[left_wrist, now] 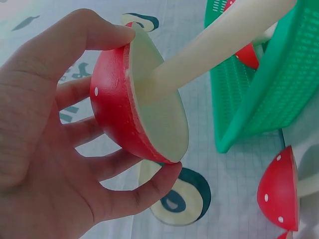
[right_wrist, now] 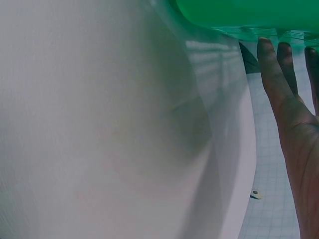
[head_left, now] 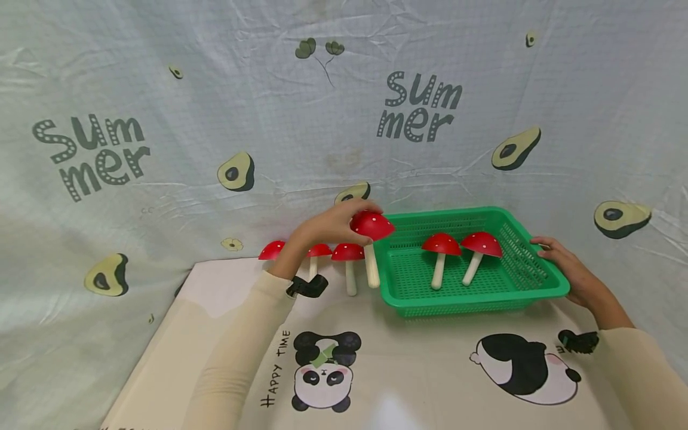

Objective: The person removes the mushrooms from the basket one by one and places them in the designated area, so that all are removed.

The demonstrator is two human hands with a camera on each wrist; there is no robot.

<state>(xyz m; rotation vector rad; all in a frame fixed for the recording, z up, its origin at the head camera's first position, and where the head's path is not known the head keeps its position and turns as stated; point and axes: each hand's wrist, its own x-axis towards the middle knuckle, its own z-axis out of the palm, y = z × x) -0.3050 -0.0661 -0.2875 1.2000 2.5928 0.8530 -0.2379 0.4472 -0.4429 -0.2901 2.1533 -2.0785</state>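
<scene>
My left hand [head_left: 341,222] grips a toy mushroom [head_left: 372,226] by its red, white-dotted cap, thumb on one side of the rim and fingers round the other. Its pale stem hangs down beside the left end of a green plastic basket [head_left: 457,294]. Inside the basket lie two more such mushrooms, a left one [head_left: 441,243] and a right one [head_left: 481,243]. At the basket's right end is my right hand [head_left: 577,278], its fingertips at the rim. In the right wrist view the fingers [right_wrist: 274,74] reach out straight to the basket's outer side.
Left of the basket, a few mushrooms stand in a row on the table, one [head_left: 348,252] nearest the basket and another [head_left: 271,249] partly behind my left forearm. Panda drawings [head_left: 323,382] mark the pale table cover [head_left: 408,370]. A printed curtain [head_left: 301,119] hangs close behind.
</scene>
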